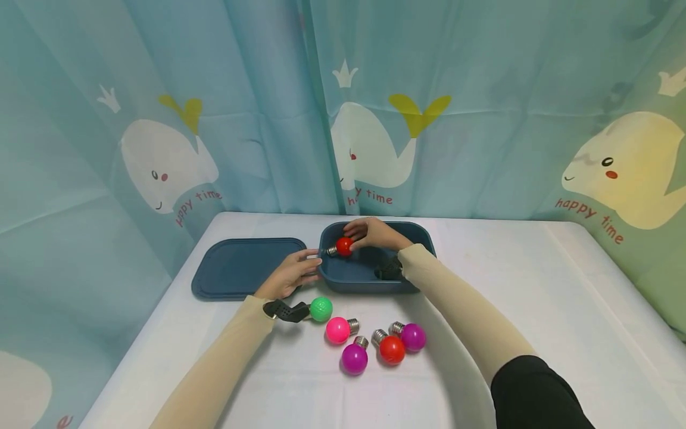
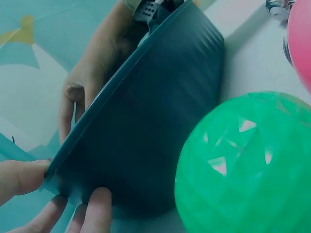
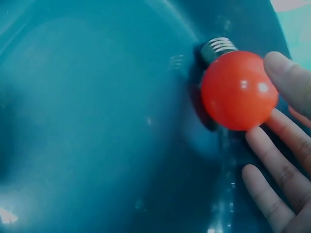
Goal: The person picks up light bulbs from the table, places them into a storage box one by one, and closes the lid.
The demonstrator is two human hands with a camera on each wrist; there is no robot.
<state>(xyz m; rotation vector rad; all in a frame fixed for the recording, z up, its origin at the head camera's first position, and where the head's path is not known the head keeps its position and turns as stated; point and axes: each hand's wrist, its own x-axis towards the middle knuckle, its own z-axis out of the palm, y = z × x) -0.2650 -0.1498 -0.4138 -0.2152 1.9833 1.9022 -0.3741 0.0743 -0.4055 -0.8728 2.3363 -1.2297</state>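
A red light bulb (image 1: 345, 246) with a metal screw base lies in the left end of a dark blue plastic bin (image 1: 370, 286). My right hand (image 1: 373, 233) is in the bin beside this bulb. In the right wrist view its thumb (image 3: 286, 73) overlaps the red globe, and the spread fingers (image 3: 272, 160) come up to its lower edge. Outside the bin, my left hand (image 1: 292, 274) touches its left end with extended fingers. The left wrist view shows the thumb (image 2: 22, 179) at the rim and fingertips (image 2: 99, 204) against the outer wall.
A flat dark blue lid (image 1: 241, 268) lies left of the bin. In front are a green faceted bulb (image 1: 321, 309), a pink bulb (image 1: 337, 330), a purple bulb (image 1: 354, 358), a red bulb (image 1: 392, 350) and another purple bulb (image 1: 413, 338). A whale-patterned curtain (image 1: 278, 149) hangs behind.
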